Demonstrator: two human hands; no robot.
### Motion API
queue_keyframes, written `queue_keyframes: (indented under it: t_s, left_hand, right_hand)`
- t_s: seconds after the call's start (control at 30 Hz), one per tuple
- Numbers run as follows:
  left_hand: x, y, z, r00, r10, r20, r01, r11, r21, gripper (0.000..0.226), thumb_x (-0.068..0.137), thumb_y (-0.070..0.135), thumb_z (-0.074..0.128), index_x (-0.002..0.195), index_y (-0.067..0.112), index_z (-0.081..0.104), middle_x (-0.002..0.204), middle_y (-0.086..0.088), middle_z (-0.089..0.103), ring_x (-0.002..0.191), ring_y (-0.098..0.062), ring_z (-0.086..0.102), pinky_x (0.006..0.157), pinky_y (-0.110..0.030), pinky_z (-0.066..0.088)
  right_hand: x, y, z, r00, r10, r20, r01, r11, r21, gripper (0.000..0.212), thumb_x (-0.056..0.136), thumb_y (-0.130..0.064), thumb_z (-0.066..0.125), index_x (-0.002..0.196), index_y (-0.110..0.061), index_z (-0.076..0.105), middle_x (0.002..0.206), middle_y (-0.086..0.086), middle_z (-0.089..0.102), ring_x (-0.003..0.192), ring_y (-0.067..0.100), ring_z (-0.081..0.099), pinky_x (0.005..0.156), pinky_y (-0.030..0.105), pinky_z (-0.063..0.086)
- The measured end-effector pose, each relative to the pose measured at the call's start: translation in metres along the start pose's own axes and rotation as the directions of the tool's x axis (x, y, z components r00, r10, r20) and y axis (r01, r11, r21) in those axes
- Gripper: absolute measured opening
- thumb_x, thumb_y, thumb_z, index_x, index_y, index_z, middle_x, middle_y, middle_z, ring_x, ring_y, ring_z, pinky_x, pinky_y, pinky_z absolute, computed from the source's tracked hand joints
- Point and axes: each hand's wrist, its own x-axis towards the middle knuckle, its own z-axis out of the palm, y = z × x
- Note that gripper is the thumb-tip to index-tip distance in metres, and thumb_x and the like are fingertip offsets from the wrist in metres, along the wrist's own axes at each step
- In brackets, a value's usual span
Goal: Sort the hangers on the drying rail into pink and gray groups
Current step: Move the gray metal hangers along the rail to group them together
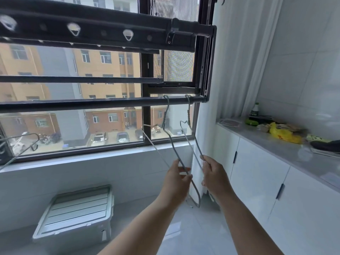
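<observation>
The left hand and the right hand are raised below the right end of the rail. The left-hand fingers and thumb pinch the lower wire of the left hanger. The right-hand fingers curl round the wire of the right hanger. Both hangers hook over the rail near its right end, close together but apart at the hooks, and both are tilted off the vertical toward the person.

Handling: each hanger is a thin bent metal wire with a twisted neck and an open hook. Expect it to be light, springy rather than rigid, and smooth enough to turn in a loose grip. Hold the lower bar or a shoulder to steer it, and lift at the neck to clear the hook from the rail. Adjacent wires probably snag, so keep them separated. Both wires read as gray; no pink one is in view.

The rail is a dark, round, smooth tube, which should let hooks slide. A third hanger, pale wire and partly cut off, shows below the rail's left end. Below the rail, a ribbed pale plastic box sits on the tiled floor. Right of the rail, a gray counter on glossy white cabinets carries a yellow bag. Behind the rail is the window.
</observation>
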Motion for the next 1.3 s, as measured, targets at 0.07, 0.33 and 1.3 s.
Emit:
queue_keyframes:
  t_s: [0.07, 0.33, 1.3]
  left_hand:
    - [0.001, -0.001, 0.001, 1.000, 0.006, -0.011, -0.006, 1.000, -0.008, 0.059, 0.088, 0.006, 0.054, 0.140, 0.011, 0.027, 0.106, 0.002, 0.059, 0.080, -0.009, 0.058, 0.062, -0.007, 0.044]
    - [0.002, -0.005, -0.006, 1.000, -0.005, 0.012, 0.007, 0.985, -0.173, 0.057, 0.083, -0.003, 0.059, 0.134, 0.009, 0.037, 0.092, -0.001, 0.061, 0.071, -0.007, 0.058, 0.053, -0.004, 0.046]
    - [-0.004, -0.004, -0.033, 1.000, -0.023, 0.018, 0.027, 0.961, -0.277, 0.062, 0.076, -0.004, 0.067, 0.131, 0.005, 0.039, 0.101, -0.012, 0.064, 0.081, -0.014, 0.065, 0.066, -0.016, 0.054]
  right_hand:
    - [-0.001, -0.004, -0.005, 1.000, 0.009, -0.005, -0.009, 1.000, -0.025, 0.035, 0.096, -0.017, 0.034, 0.126, -0.010, 0.053, 0.102, 0.007, 0.063, 0.081, 0.022, 0.052, 0.086, 0.042, 0.050]
    - [-0.059, -0.019, -0.011, 0.874, -0.477, -0.099, 0.401, 0.819, -0.410, 0.039, 0.086, -0.003, 0.053, 0.124, -0.009, 0.052, 0.121, 0.010, 0.053, 0.112, 0.023, 0.048, 0.097, 0.021, 0.035]
    - [-0.082, -0.019, 0.043, 0.991, -0.132, 0.006, 0.130, 0.980, 0.148, 0.039, 0.096, -0.006, 0.034, 0.129, -0.020, 0.049, 0.110, 0.001, 0.062, 0.101, 0.001, 0.059, 0.090, 0.012, 0.044]
